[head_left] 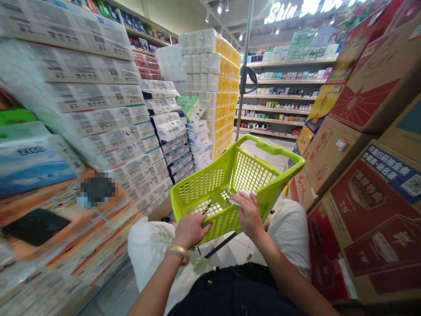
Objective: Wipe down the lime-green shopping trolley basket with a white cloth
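A lime-green plastic shopping basket (210,184) is in front of me, above my white-trousered knees. My left hand (190,229) is closed on the basket's near rim, with a gold bracelet on the wrist. My right hand (249,213) rests on the near rim further right, fingers curled around a small white cloth or paper (241,196) that lies partly inside the basket. The inside of the basket that I can see holds nothing else.
Stacked tissue and paper packs (108,114) fill the shelves on the left. A tower of white and yellow paper rolls (213,83) stands ahead. Red and brown cardboard cartons (368,175) are piled close on the right. A metal pole (245,66) rises beyond the basket; product shelves line the far wall.
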The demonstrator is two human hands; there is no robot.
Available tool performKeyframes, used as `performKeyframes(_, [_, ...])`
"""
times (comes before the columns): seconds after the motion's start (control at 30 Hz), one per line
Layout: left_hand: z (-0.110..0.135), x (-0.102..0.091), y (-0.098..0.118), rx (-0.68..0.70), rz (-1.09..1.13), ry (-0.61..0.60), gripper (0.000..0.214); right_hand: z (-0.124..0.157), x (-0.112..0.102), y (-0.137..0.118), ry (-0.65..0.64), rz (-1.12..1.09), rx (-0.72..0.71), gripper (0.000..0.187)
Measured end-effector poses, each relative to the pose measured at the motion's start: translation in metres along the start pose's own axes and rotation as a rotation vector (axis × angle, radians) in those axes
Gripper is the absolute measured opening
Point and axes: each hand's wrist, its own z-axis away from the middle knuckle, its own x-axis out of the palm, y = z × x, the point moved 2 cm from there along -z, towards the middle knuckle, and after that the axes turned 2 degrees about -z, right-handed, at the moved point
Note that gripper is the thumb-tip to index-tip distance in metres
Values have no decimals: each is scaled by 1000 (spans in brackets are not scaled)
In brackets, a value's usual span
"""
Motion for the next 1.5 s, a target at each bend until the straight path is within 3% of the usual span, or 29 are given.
performKeyframes(0.13, [0, 0, 0, -1, -6, 7, 30, -3, -4, 6, 83, 23, 67, 39])
performKeyframes(0.33, [1, 0, 0, 13, -8, 15, 32, 9, 9, -13, -90, -14, -85, 42])
performKeyframes(0.53, [1, 1, -1, 11, -16, 16, 31, -5, -7, 14, 93, 57, 54, 39])
performKeyframes(0.77, [2, 0, -1, 13, -4, 29, 30, 14, 13, -19, -95, 5, -160, 44])
performKeyframes(0.93, [2, 1, -1, 6, -10, 31, 29, 0, -4, 6, 50, 83, -17, 41])
performKeyframes(1.0, [1, 1, -1, 5, -7, 33, 29, 1, -2, 4, 69, 94, 3, 40])
performKeyframes(1.2, [1, 2, -1, 18, -1, 40, 31, 17, 17, -23, -91, 44, -188, 44])
performKeyframes(1.37, [1, 3, -2, 9, -4, 36, 30, 2, -3, 5, 62, 104, -17, 42])
performKeyframes(1.43, [0, 3, -2, 10, -4, 34, 30, 2, -2, 3, 75, 106, 4, 41])
performKeyframes(1.5, [0, 2, -1, 14, -3, 35, 29, 8, 7, -10, 16, 76, -66, 42])
